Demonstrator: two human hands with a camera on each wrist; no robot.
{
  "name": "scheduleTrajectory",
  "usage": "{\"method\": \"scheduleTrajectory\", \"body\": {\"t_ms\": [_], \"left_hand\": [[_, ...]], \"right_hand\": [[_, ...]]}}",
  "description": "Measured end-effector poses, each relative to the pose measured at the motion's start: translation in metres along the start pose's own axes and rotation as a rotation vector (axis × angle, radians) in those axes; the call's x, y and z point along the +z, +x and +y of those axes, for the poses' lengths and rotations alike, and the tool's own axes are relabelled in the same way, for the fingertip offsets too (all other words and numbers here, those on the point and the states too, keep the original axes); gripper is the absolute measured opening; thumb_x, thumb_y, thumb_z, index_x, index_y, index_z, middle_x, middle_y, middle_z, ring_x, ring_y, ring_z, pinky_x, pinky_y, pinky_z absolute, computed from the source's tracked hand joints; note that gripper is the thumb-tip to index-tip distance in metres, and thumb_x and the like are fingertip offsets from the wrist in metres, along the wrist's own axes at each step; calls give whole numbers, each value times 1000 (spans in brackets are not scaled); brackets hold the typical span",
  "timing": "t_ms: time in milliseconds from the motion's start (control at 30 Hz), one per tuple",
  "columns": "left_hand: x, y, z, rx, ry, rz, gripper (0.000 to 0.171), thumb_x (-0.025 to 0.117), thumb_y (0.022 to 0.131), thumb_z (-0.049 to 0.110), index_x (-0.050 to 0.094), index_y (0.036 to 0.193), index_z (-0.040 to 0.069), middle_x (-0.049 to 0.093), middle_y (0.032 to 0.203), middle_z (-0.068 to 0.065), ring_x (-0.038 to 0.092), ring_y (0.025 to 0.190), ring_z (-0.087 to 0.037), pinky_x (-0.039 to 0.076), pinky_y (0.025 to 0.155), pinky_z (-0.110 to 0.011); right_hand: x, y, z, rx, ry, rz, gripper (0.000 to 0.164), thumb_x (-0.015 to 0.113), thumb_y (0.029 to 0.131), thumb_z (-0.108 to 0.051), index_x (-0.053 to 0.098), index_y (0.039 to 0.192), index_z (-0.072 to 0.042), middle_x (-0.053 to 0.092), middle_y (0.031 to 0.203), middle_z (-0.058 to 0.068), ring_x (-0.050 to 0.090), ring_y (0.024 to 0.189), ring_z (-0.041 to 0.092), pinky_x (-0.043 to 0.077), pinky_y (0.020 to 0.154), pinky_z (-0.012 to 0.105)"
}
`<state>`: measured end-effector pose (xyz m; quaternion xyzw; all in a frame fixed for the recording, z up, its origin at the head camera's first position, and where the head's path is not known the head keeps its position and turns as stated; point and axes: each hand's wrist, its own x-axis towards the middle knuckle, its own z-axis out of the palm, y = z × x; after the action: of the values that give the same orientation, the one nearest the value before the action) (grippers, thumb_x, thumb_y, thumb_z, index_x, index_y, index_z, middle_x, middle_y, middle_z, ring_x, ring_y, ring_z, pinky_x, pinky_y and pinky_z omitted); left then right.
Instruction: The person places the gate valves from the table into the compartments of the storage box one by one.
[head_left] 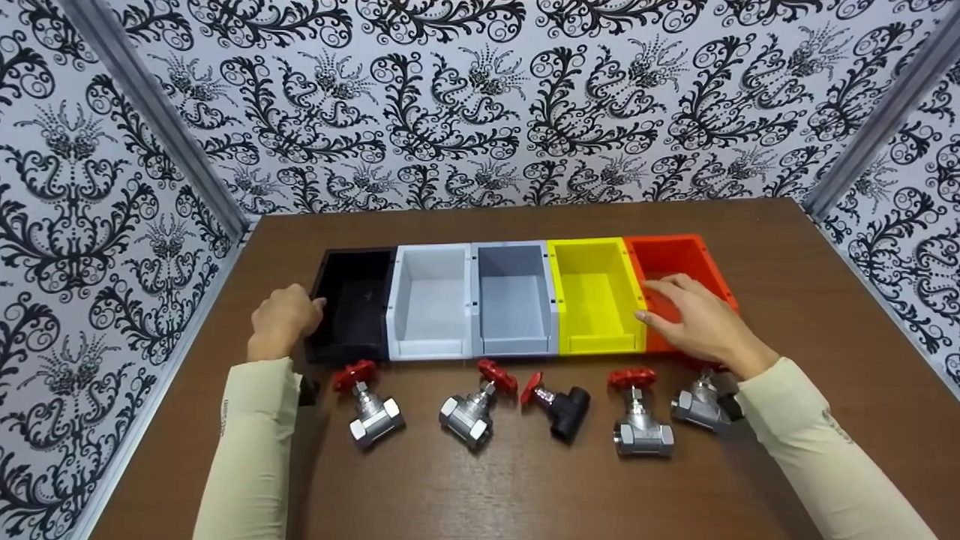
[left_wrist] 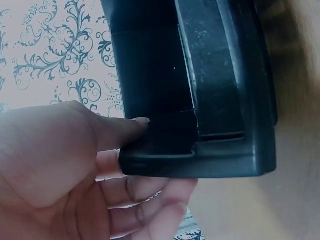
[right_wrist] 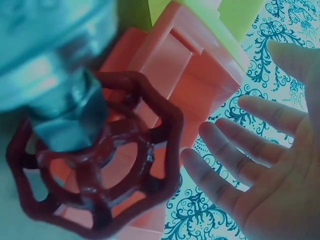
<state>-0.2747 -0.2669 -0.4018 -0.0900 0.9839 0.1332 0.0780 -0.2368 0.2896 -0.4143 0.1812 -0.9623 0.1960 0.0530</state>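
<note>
My left hand [head_left: 285, 321] grips the outer side wall of the black bin [head_left: 356, 304] at the left end of the row. In the left wrist view its thumb [left_wrist: 132, 127] lies over the wall's edge and the other fingers are outside it. At the other end, my right hand [head_left: 694, 322] hovers over the red bin [head_left: 671, 259] with spread fingers [right_wrist: 225, 145] and holds nothing. A metal valve [head_left: 701, 405] lies partly under the right wrist; a red handwheel [right_wrist: 174, 130] fills much of the right wrist view.
Between the end bins stand a white bin [head_left: 435, 292], a grey bin [head_left: 514, 300] and a yellow bin [head_left: 592, 300]. In front lie metal valves [head_left: 375, 416] with red handwheels and a black-bodied valve [head_left: 570, 414]. A patterned wall [head_left: 480, 105] rises behind the brown table [head_left: 480, 495].
</note>
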Motion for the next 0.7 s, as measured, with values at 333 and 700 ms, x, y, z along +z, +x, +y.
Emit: {"method": "scheduleTrajectory", "body": {"t_ms": [333,700], "left_hand": [[1,-3,-2,5,-23,27,54,47,102,34,58,121,-15,55,123,-42,57,109,-57,46,87,-64],[4,0,-3,15,-27,43,54,48,101,33,57,120,-16,56,122,-43,57,108,-57,47,86,-65]], "right_hand": [[-5,-21,8,44,-23,17,59,67,93,-39,56,134,2,57,127,26,55,114,44,43,97,64],[-7,-39,22,109,-2,56,55,67,94,-36,57,128,6,62,119,28,59,101,45,46,87,64]]}}
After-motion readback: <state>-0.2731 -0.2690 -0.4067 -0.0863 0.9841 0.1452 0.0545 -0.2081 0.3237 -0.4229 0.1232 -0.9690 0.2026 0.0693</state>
